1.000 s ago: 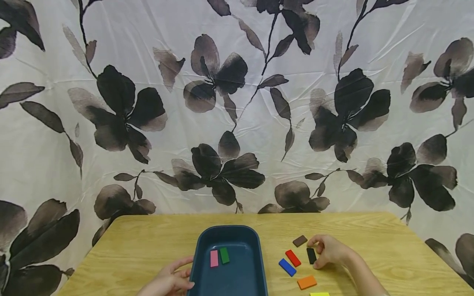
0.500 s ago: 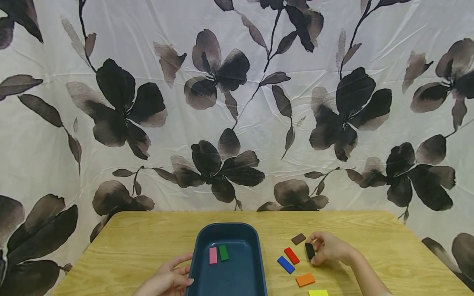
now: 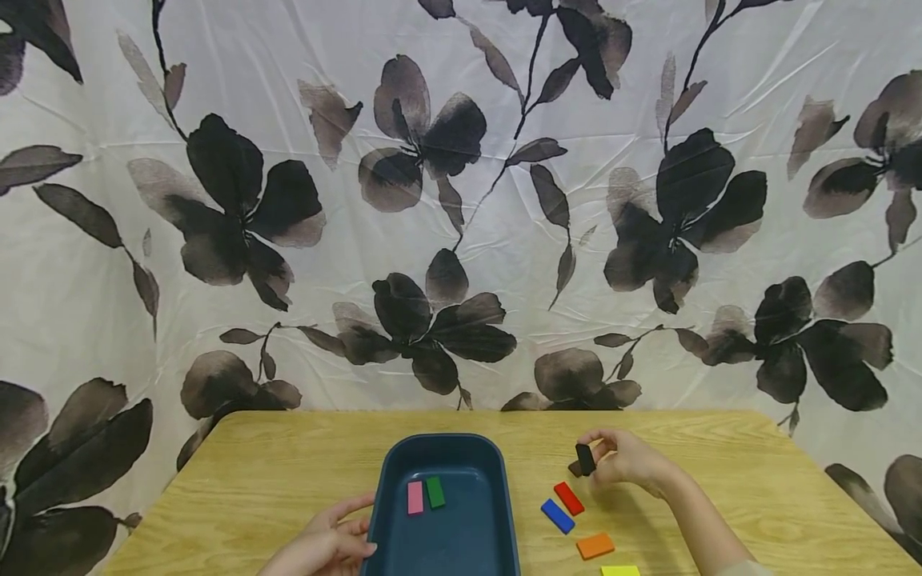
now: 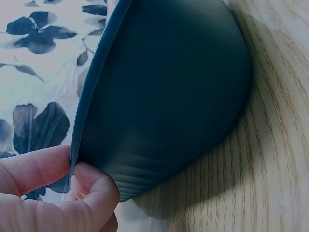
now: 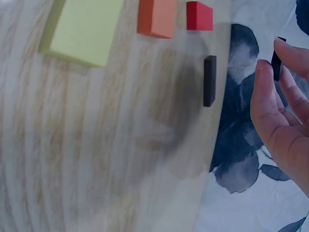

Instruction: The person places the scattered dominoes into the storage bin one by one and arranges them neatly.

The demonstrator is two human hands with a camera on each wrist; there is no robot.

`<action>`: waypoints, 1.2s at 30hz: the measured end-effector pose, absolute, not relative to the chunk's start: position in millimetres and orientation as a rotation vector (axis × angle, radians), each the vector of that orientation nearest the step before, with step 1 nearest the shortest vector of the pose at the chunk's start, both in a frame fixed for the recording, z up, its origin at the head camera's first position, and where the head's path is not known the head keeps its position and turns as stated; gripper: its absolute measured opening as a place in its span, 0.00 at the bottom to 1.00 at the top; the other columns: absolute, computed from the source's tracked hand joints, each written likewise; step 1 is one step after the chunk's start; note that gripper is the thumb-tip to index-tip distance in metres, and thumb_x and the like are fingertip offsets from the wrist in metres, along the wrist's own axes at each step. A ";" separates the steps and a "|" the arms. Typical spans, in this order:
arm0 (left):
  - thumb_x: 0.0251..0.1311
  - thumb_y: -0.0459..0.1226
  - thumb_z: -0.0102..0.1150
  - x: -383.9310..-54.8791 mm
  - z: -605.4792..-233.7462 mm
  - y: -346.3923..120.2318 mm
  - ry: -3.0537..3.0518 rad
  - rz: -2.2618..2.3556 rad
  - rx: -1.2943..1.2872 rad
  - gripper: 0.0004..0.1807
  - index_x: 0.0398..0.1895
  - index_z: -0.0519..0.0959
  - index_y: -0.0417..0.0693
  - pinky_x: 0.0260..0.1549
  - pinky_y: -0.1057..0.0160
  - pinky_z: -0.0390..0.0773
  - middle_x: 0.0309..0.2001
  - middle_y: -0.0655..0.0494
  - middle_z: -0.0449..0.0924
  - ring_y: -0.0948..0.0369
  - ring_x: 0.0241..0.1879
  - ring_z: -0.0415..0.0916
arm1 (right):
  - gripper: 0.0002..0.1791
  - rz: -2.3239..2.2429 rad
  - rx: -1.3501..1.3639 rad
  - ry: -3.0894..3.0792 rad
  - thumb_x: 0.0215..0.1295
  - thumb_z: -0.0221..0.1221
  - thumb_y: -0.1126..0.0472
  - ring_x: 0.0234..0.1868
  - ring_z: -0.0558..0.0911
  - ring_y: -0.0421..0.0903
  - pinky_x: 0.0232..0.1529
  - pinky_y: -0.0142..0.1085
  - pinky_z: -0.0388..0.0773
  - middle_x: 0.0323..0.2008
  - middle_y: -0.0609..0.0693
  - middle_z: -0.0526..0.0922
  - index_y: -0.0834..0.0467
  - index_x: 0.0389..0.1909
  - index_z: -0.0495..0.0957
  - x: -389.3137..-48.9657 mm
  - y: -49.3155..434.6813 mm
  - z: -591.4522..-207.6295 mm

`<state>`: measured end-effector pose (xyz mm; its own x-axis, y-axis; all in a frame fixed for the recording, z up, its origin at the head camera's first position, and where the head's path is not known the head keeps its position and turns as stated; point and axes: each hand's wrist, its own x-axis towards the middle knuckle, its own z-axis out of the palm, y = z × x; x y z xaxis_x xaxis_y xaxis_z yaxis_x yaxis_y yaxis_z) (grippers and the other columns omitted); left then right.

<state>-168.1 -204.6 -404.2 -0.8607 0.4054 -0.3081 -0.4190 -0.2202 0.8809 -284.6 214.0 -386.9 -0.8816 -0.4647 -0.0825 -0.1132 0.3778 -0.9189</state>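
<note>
My right hand (image 3: 632, 462) pinches a black block (image 3: 586, 459) between thumb and fingertips, held up off the table. The raised block (image 5: 276, 66) shows edge-on in the right wrist view. Behind it in the head view, a brown block (image 3: 574, 469) is partly covered. My left hand (image 3: 322, 542) grips the left rim of a dark blue tray (image 3: 471, 540); thumb and fingers meet over the rim (image 4: 77, 130) in the left wrist view. Inside the tray lie a pink block (image 3: 414, 498) and a green block (image 3: 434, 492), side by side.
Between tray and right arm, a red block (image 3: 569, 498), a blue block (image 3: 558, 516) and an orange block (image 3: 595, 546) lie on the wooden table (image 3: 288, 456). A yellow block (image 3: 620, 570) is cut off by the lower frame edge. A floral cloth (image 3: 547, 240) hangs behind the table.
My right hand has picked the black block up from the table and moved it up and to the left, in front of the brown block. The left hand stays on the tray rim.
</note>
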 end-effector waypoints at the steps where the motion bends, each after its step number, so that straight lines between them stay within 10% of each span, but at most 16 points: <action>1: 0.55 0.19 0.47 -168.1 -403.8 -204.3 1.531 2.113 -0.022 0.36 0.67 0.46 0.26 0.37 0.66 0.77 0.37 0.52 0.76 0.62 0.33 0.77 | 0.32 -1.509 -0.507 2.317 0.39 0.61 0.78 0.32 0.75 0.47 0.32 0.35 0.75 0.32 0.57 0.73 0.73 0.52 0.66 -284.9 212.8 -385.2; 36: 0.55 0.20 0.48 -168.4 -406.2 -205.4 1.540 2.118 -0.022 0.37 0.67 0.45 0.26 0.37 0.65 0.77 0.38 0.53 0.76 0.61 0.35 0.78 | 0.30 -1.503 -0.536 2.339 0.42 0.66 0.76 0.35 0.70 0.49 0.34 0.37 0.76 0.33 0.57 0.71 0.66 0.51 0.71 -295.9 139.8 -336.4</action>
